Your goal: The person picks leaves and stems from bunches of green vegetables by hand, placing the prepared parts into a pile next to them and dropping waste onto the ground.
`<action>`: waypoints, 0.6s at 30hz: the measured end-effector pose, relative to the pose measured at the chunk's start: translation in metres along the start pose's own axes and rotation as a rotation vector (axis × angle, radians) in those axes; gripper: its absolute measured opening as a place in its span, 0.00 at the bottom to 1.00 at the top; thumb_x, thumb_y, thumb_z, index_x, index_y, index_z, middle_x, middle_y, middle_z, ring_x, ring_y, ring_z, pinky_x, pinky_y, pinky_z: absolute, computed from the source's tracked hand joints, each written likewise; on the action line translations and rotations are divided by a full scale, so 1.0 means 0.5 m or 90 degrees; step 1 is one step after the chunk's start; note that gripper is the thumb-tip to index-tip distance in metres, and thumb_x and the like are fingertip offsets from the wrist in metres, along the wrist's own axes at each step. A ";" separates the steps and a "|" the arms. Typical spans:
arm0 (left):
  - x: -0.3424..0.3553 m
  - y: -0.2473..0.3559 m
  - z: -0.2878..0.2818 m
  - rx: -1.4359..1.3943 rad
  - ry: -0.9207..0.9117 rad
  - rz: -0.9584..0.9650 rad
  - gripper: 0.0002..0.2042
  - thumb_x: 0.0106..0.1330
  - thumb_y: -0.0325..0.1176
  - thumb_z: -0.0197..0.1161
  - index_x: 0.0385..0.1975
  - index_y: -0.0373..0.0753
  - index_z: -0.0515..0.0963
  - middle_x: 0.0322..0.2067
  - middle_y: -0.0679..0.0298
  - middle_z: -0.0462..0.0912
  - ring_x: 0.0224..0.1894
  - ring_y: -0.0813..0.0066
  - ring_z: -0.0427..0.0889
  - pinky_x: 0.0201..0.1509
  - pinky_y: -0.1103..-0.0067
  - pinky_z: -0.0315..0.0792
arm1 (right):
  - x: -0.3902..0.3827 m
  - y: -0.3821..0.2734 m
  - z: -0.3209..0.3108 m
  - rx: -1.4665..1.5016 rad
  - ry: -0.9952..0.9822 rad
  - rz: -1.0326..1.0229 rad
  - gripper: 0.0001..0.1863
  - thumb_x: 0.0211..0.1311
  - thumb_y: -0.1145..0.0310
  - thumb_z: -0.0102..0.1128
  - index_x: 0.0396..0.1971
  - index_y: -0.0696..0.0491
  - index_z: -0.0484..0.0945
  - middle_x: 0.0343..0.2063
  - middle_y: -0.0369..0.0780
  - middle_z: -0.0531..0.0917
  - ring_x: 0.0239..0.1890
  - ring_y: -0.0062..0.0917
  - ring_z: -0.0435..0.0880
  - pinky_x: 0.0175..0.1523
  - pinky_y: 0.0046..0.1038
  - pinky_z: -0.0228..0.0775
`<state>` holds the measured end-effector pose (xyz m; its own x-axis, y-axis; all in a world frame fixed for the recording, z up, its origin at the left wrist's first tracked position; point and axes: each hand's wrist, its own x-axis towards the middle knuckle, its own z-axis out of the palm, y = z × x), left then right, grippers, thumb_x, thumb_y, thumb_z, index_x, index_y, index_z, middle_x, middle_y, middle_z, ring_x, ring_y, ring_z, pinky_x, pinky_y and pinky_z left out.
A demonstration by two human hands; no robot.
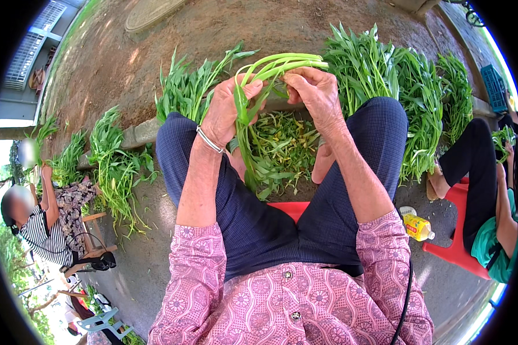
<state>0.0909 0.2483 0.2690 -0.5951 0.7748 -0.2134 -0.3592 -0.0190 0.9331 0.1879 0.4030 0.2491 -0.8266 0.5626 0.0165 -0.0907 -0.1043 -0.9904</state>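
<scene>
Between my knees I hold up a small bunch of water spinach [290, 59], its pale green hollow stems curving to the right and its leaves hanging down past my left wrist. My left hand [227, 109] is closed round the stems. Close beside it, my right hand [316, 95] has thumb and forefinger pinched at the bunch just under the stems; the exact bit between the fingertips is partly hidden. Below both hands, on the ground between my feet, lies a heap of loose green and yellowish leaves [285, 144].
Leafy bunches lie along a low kerb, left [193, 86] and right [365, 72] of my knees. A yellow-labelled bottle [418, 227] stands by my right thigh. People sit on both sides, one on a red stool [457, 230]. A blue crate [494, 89] is at far right.
</scene>
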 end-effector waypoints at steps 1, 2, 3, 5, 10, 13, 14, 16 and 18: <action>-0.001 0.000 -0.001 0.004 -0.008 0.000 0.10 0.66 0.35 0.58 0.41 0.35 0.74 0.25 0.69 0.75 0.21 0.84 0.72 0.16 0.88 0.63 | 0.001 0.000 -0.002 0.000 -0.008 0.008 0.11 0.54 0.68 0.58 0.27 0.62 0.80 0.14 0.32 0.75 0.16 0.13 0.70 0.23 0.17 0.63; -0.001 0.000 -0.004 0.008 -0.017 -0.001 0.10 0.65 0.35 0.59 0.41 0.35 0.75 0.25 0.70 0.75 0.21 0.84 0.71 0.16 0.88 0.62 | 0.002 0.001 -0.003 -0.001 -0.010 0.013 0.11 0.54 0.68 0.58 0.27 0.62 0.80 0.14 0.32 0.75 0.16 0.13 0.70 0.23 0.17 0.64; -0.002 0.000 -0.005 0.013 -0.025 -0.001 0.11 0.65 0.35 0.59 0.40 0.35 0.75 0.24 0.70 0.75 0.20 0.84 0.71 0.16 0.88 0.62 | 0.003 0.002 -0.004 -0.003 -0.012 0.019 0.11 0.53 0.68 0.58 0.26 0.62 0.79 0.14 0.32 0.75 0.16 0.13 0.70 0.23 0.17 0.64; 0.001 -0.003 -0.004 0.014 -0.011 0.000 0.11 0.65 0.35 0.59 0.40 0.35 0.75 0.25 0.70 0.75 0.21 0.84 0.71 0.16 0.88 0.62 | 0.004 0.002 -0.005 -0.003 -0.013 0.027 0.10 0.52 0.68 0.58 0.25 0.62 0.79 0.14 0.32 0.75 0.16 0.13 0.70 0.23 0.18 0.64; 0.000 -0.001 -0.001 0.021 -0.027 0.003 0.12 0.64 0.36 0.60 0.41 0.35 0.75 0.27 0.69 0.76 0.21 0.84 0.72 0.16 0.88 0.61 | -0.005 -0.006 0.003 -0.018 0.027 0.001 0.09 0.52 0.70 0.58 0.23 0.62 0.79 0.15 0.32 0.76 0.17 0.13 0.71 0.23 0.18 0.64; 0.002 0.000 0.006 0.019 -0.039 0.008 0.13 0.64 0.37 0.60 0.41 0.35 0.75 0.26 0.69 0.76 0.21 0.84 0.72 0.16 0.88 0.61 | -0.005 0.000 0.005 -0.002 0.058 -0.056 0.08 0.51 0.70 0.58 0.23 0.61 0.79 0.15 0.32 0.76 0.17 0.12 0.71 0.23 0.18 0.64; 0.003 -0.001 0.010 0.020 -0.033 0.014 0.13 0.64 0.38 0.59 0.41 0.35 0.75 0.26 0.69 0.76 0.20 0.84 0.71 0.16 0.88 0.61 | -0.005 0.001 0.006 -0.002 0.064 -0.075 0.08 0.52 0.71 0.58 0.23 0.61 0.79 0.16 0.32 0.77 0.17 0.12 0.71 0.24 0.17 0.64; 0.004 -0.002 0.008 0.009 -0.030 0.013 0.13 0.65 0.38 0.59 0.40 0.35 0.75 0.25 0.68 0.76 0.19 0.84 0.70 0.16 0.88 0.60 | -0.005 0.003 0.008 -0.001 0.075 -0.112 0.08 0.52 0.72 0.57 0.23 0.61 0.80 0.16 0.32 0.77 0.17 0.12 0.72 0.24 0.17 0.64; 0.004 -0.001 -0.007 -0.018 -0.036 0.000 0.13 0.65 0.39 0.58 0.40 0.35 0.75 0.25 0.67 0.76 0.18 0.84 0.69 0.16 0.88 0.60 | -0.002 -0.002 0.007 0.022 0.092 -0.115 0.07 0.53 0.72 0.56 0.24 0.61 0.80 0.16 0.32 0.77 0.17 0.12 0.72 0.24 0.16 0.64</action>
<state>0.0874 0.2477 0.2669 -0.5539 0.8092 -0.1962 -0.3804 -0.0363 0.9241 0.1868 0.3996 0.2505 -0.7072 0.6859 0.1713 -0.2519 -0.0180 -0.9676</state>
